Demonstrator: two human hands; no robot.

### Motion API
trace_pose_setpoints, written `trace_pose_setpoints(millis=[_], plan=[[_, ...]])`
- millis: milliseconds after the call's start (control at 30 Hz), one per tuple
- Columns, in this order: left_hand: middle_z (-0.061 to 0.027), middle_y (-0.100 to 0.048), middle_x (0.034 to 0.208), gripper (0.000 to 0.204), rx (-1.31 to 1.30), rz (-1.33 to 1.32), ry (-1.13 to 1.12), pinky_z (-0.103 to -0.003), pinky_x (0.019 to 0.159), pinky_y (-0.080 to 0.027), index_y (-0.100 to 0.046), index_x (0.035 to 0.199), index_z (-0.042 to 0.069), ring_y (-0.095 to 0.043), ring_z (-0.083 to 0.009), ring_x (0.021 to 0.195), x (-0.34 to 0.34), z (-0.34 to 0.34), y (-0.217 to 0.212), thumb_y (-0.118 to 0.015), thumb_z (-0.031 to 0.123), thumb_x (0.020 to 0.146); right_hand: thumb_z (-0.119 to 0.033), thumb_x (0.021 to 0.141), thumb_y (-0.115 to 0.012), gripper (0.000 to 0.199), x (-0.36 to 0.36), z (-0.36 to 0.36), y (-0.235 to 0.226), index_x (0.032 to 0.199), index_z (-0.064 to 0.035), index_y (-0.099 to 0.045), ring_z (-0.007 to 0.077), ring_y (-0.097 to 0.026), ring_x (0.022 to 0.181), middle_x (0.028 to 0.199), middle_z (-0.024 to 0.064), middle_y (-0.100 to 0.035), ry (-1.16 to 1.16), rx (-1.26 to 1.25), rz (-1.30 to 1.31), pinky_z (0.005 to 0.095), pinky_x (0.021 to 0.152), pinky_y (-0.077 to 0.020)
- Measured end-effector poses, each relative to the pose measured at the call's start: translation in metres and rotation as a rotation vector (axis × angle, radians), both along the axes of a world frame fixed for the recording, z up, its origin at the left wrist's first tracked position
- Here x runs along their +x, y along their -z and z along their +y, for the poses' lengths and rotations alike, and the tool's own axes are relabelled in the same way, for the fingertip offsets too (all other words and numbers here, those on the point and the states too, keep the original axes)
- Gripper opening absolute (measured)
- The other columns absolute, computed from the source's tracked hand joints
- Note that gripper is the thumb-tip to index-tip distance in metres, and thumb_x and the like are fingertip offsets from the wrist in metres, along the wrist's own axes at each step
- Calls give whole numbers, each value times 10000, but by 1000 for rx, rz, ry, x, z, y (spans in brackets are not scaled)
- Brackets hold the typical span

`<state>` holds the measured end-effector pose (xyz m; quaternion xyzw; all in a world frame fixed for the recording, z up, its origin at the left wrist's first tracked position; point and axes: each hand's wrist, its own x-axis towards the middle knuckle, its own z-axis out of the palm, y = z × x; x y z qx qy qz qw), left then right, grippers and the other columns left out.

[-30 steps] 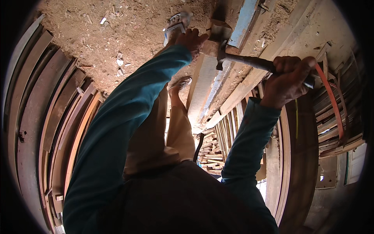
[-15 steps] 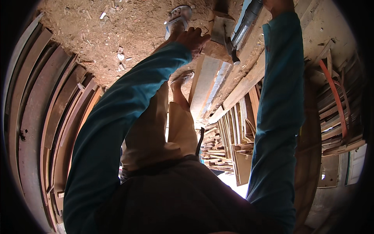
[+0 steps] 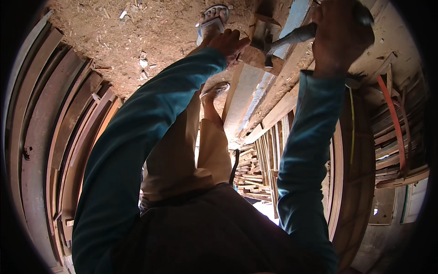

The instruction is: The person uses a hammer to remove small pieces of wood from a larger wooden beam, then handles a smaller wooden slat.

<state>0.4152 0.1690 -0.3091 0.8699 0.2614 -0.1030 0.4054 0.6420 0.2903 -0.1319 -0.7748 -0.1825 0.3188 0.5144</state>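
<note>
L edge of frame: stack of long boards (image 3: 39, 137), curving w/ lens. Upper L: dirt ground (image 3: 105, 50) w/ wood chips & bits of litter. Upper ctr: sandalled foot (image 3: 211, 20), just beside L hand (image 3: 229, 44). L hand: fingers curled at L side of wooden block (image 3: 254, 55); underside hidden, can't tell if it grips. Block = upper ctr, worn brown. Lower ctr, beyond trousers: pile of cut timber (image 3: 251, 176). Hammer (image 3: 294, 35) runs from block to upper R, head over block; contact can't be told. Blue-painted board (image 3: 294, 20) behind handle. R hand (image 3: 342, 39), upper R: clamped round handle, well apart from L hand. Both sleeves teal. Farther R: thin yellow strip (image 3: 352, 123), approx. vertical; then red curved strip (image 3: 394, 121) before stacked wood.
</note>
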Motion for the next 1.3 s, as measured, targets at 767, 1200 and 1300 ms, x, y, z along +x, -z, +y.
trace_pose_setpoints(millis=[767, 1200, 1300], plan=[[-183, -532, 1083, 726, 15, 70, -21, -489, 916, -459, -514, 1250, 111, -537, -377, 1049, 11, 11, -17, -882, 364, 678, -310, 986, -616, 399, 38, -37, -23, 652, -194, -432, 78, -316, 393, 493, -56, -334, 12, 99, 188, 276, 386, -283], [-232, -519, 1132, 785, 21, 131, -68, -489, 906, -467, -458, 1256, 56, -544, -407, 1036, 16, -1, -9, -837, 487, 721, -234, 938, -683, 367, 46, 4, 29, 670, -154, -446, 76, -340, 396, 511, -51, -381, -125, 181, 131, 277, 387, -296], [-234, -521, 1135, 755, 26, 197, -46, -494, 920, -466, -462, 1244, 50, -533, -416, 1073, 14, -2, -12, -830, 472, 737, -258, 935, -685, 396, 25, -45, -11, 652, -166, -424, 79, -326, 384, 502, -43, -378, -2, 221, 207, 274, 378, -285]])
